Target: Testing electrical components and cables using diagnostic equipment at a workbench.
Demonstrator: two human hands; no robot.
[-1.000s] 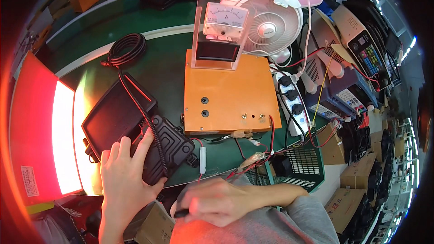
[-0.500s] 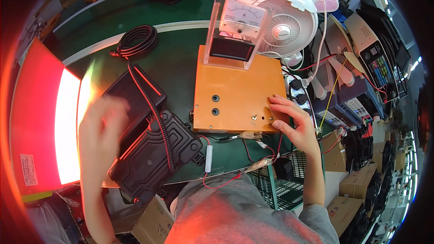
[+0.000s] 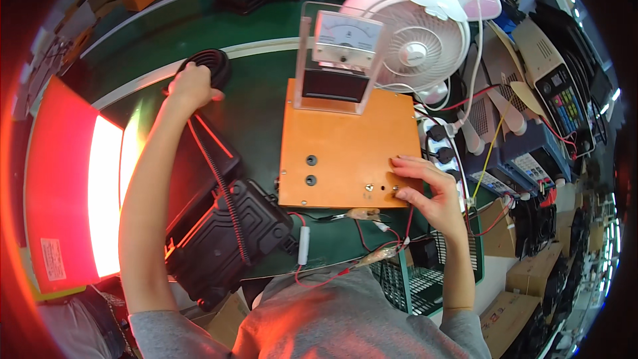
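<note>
My left hand [image 3: 191,86] is closed on a black coiled cable [image 3: 216,66] at the far left of the bench; the fingertips are hidden. From that coil a curly cord [image 3: 222,193] runs down over a black hard plastic case [image 3: 229,242] and a dark box [image 3: 216,149]. An orange metal box [image 3: 349,146] with an analog meter [image 3: 347,36] and a dark display panel [image 3: 334,85] on top sits in the middle. My right hand [image 3: 435,196] lies at its near right corner, fingers apart, the thumb against a small toggle switch [image 3: 396,188].
A brightly lit red-edged light panel [image 3: 106,193] stands at the left. Behind the orange box is a white fan [image 3: 415,53]. Bench instruments [image 3: 525,153] and a power strip [image 3: 432,123] are at the right. Red wires with a white inline holder [image 3: 304,246] hang near the bench edge, above a green basket [image 3: 415,279].
My left hand has moved away from me, from above the black case to the coiled cable, and closed on it. The right hand stays at the switch. The whole view has shifted slightly.
</note>
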